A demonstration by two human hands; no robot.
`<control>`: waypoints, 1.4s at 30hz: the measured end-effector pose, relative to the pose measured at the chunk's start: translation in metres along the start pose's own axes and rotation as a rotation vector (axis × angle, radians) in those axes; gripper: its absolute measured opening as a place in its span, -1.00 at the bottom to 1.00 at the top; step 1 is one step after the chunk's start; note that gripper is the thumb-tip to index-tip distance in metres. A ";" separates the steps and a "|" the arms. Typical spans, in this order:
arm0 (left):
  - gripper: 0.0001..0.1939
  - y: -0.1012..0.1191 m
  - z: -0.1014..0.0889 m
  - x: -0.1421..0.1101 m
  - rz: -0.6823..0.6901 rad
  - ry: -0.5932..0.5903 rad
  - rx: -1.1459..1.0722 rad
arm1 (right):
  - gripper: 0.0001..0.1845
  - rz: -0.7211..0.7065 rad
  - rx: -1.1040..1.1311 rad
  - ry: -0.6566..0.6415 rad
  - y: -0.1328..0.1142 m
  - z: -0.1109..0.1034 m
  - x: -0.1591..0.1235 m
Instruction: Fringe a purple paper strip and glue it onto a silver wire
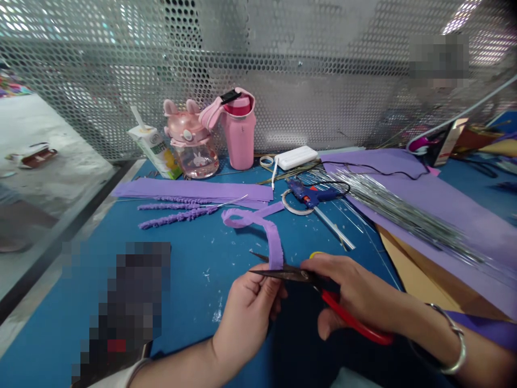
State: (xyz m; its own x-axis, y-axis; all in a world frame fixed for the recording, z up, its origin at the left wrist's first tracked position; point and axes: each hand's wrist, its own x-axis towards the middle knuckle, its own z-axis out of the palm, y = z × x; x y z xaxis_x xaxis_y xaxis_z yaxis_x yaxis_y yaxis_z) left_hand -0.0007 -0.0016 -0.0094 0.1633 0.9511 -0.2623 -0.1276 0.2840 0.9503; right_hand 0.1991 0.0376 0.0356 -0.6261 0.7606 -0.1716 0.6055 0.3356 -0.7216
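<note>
Purple strip [275,242] curls into a loop, left hand [247,310] pinching its end, right hand [357,291] gripping open scissors [304,276].

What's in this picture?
curled strip: 1, purple, centre
scissors: 1, red-handled, centre
fuzzy stems: 2+, purple, left
flat strips: several, purple, left
carton: 1, white-green, back
eared bottle: 1, pink, back
tumbler: 1, pink, back
flat device: 1, white, back
glue gun: 1, blue, right
wires: many, silvery, right
sheet: 1+, purple, right
table: 1, blue, below
panel: 1, grey, behind
bracelet: 1, silver, right wrist
left hand: 1, centre, holding curled strip
right hand: 1, right, holding scissors
</note>
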 end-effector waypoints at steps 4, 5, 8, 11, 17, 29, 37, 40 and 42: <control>-0.70 -0.004 -0.001 0.000 -0.012 0.016 0.004 | -0.44 -0.017 0.009 0.000 0.002 0.000 0.001; -0.70 -0.004 -0.001 0.000 -0.014 0.019 0.006 | -0.45 -0.016 0.007 0.001 0.003 0.001 0.001; -0.70 -0.003 0.000 0.001 -0.019 0.023 0.012 | -0.48 -0.004 -0.005 0.017 0.005 0.002 0.001; -0.69 0.000 0.000 0.001 -0.018 0.011 0.013 | -0.50 -0.009 -0.015 0.040 0.006 0.002 0.000; -0.68 0.002 0.000 0.001 -0.041 0.003 0.037 | -0.56 -0.011 -0.010 0.021 0.005 -0.001 0.000; -0.72 0.001 0.000 0.002 0.008 0.036 -0.041 | -0.16 0.031 -0.023 -0.048 0.003 -0.002 -0.006; -0.70 -0.001 -0.002 0.000 0.034 -0.013 0.012 | -0.18 0.014 -0.015 -0.051 0.003 -0.002 -0.004; -0.70 -0.002 -0.002 0.000 0.044 -0.022 0.017 | -0.14 -0.013 -0.012 -0.065 0.005 -0.004 -0.004; -0.70 -0.002 -0.002 0.000 0.052 -0.026 0.022 | -0.12 -0.032 0.005 -0.072 0.006 -0.004 -0.004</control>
State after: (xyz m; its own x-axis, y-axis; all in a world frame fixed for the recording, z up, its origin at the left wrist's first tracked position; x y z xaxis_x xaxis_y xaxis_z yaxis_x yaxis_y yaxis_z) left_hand -0.0026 -0.0020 -0.0115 0.1824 0.9609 -0.2082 -0.1147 0.2311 0.9661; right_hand 0.2075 0.0387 0.0352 -0.6786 0.7079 -0.1960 0.5825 0.3560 -0.7307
